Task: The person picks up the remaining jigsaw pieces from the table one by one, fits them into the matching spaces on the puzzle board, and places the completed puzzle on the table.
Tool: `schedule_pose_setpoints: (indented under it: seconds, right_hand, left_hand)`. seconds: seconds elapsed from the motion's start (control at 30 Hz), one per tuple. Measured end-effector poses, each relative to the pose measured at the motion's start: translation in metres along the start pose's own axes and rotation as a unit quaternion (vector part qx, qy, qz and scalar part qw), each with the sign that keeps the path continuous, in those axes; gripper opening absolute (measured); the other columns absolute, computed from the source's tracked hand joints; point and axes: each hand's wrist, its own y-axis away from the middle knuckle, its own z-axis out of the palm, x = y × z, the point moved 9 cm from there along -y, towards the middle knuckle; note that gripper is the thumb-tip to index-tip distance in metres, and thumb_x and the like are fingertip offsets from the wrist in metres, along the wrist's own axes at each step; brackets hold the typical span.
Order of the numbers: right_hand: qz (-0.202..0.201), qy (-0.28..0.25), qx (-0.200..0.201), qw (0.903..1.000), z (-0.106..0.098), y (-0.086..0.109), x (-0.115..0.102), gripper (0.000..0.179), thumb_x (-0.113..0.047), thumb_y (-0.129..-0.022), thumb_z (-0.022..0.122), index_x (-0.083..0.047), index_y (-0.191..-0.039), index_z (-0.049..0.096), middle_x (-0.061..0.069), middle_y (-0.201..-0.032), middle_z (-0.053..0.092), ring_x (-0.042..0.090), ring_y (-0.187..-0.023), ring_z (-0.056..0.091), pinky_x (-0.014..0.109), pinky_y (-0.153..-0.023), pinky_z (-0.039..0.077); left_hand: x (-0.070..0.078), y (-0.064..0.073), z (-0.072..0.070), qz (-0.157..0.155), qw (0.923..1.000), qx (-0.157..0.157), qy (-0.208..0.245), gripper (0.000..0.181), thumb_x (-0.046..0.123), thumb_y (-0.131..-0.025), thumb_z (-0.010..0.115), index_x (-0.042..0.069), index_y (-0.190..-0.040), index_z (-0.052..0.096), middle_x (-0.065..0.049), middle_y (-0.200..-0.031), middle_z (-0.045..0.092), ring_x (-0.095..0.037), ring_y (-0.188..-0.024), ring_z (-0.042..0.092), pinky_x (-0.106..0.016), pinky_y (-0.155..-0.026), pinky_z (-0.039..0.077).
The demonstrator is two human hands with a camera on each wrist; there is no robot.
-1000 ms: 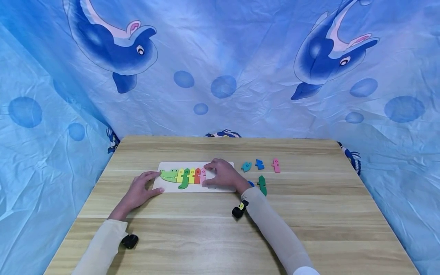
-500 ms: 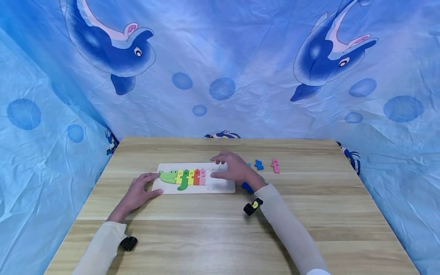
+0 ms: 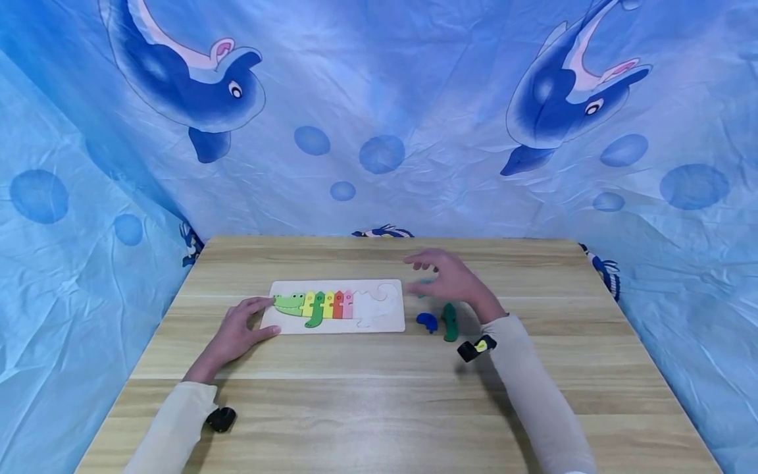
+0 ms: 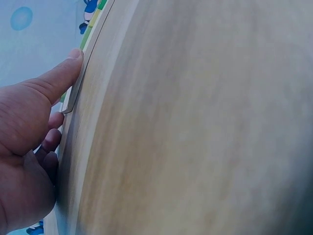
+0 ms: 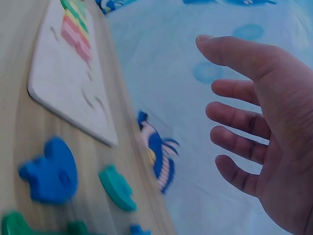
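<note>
My left hand [image 3: 239, 329] rests at the left end of a white puzzle board [image 3: 379, 324], its thumb touching the board's front corner and its index finger near the crocodile head. In the board lie a green crocodile head [image 3: 289, 304] and several body pieces in yellow, green, red and pink [image 3: 348, 306]. Outlined spaces and a curled tail outline show at its right. My right hand [image 3: 453, 283], fingers spread and holding nothing, hovers right of the board. Beneath and beside it lie a teal piece [image 5: 117, 187], a blue curved piece [image 3: 426, 321] and a green piece [image 3: 450, 322].
The wooden table [image 3: 355, 408] reaches to a blue dolphin-print cloth [image 3: 379, 197] behind and at the sides. Part of another blue piece [image 5: 140, 230] shows at the bottom of the right wrist view.
My right hand has lifted off the board and moved right, over the loose pieces, covering the farther ones and uncovering the blue curved and green pieces. My left hand stays put.
</note>
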Motion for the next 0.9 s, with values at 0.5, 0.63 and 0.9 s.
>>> schedule_pose_setpoints:
  seconds: [0.5,0.63,0.9]
  right_hand:
    - [0.036,0.003,0.067,0.9971,-0.058,0.040,0.044,0.056,-0.038,-0.088,0.081,-0.019,-0.138,0.065,0.004,-0.120,0.066,0.023,-0.107,0.059,0.055,-0.087,0.051]
    - [0.036,0.002,0.079,0.9962,-0.067,0.047,0.056,0.062,-0.035,-0.087,0.083,-0.017,-0.142,0.061,0.006,-0.125,0.063,0.028,-0.109,0.058,0.057,-0.088,0.050]
    - [0.067,0.010,0.095,0.9932,-0.075,0.063,0.088,0.065,-0.031,-0.085,0.083,-0.015,-0.143,0.060,0.009,-0.128,0.062,0.032,-0.112,0.057,0.057,-0.089,0.049]
  left_hand:
    - [0.001,0.001,-0.001,0.006,0.9999,0.006,0.007,0.072,0.034,-0.089,0.081,0.005,-0.148,0.051,-0.027,-0.153,0.041,-0.051,-0.138,0.032,-0.068,-0.110,0.025]
    - [0.001,0.001,-0.001,0.009,0.9999,0.005,0.009,0.072,0.034,-0.089,0.081,0.004,-0.148,0.051,-0.028,-0.153,0.041,-0.051,-0.138,0.032,-0.068,-0.110,0.025]
    - [0.000,0.001,-0.001,0.005,1.0000,0.003,0.006,0.073,0.035,-0.089,0.080,0.005,-0.149,0.050,-0.027,-0.153,0.041,-0.050,-0.138,0.031,-0.068,-0.110,0.025]
